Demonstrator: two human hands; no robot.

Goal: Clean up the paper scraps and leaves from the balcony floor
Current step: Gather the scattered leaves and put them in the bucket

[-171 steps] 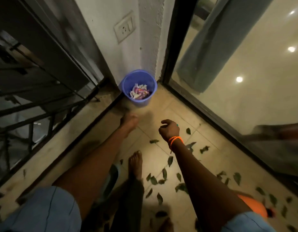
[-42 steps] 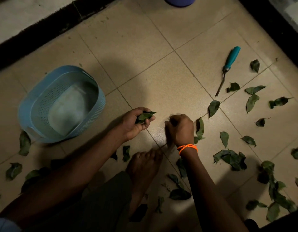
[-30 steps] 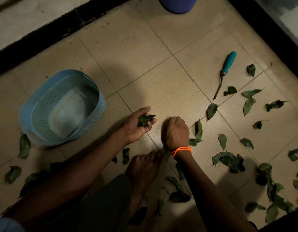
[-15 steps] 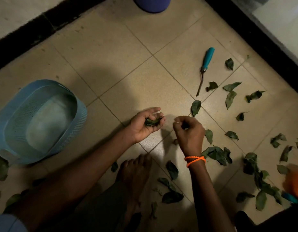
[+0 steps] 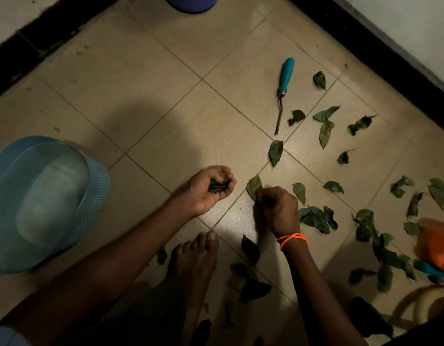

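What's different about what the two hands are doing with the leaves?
The left hand is turned palm up and cups a small bunch of leaves; the right hand is turned palm down and pinches just one leaf. The left hand sits nearer the light blue basket; the right hand is by the scattered leaves. Only the right wrist wears an orange band. Both hands hold green leaves.
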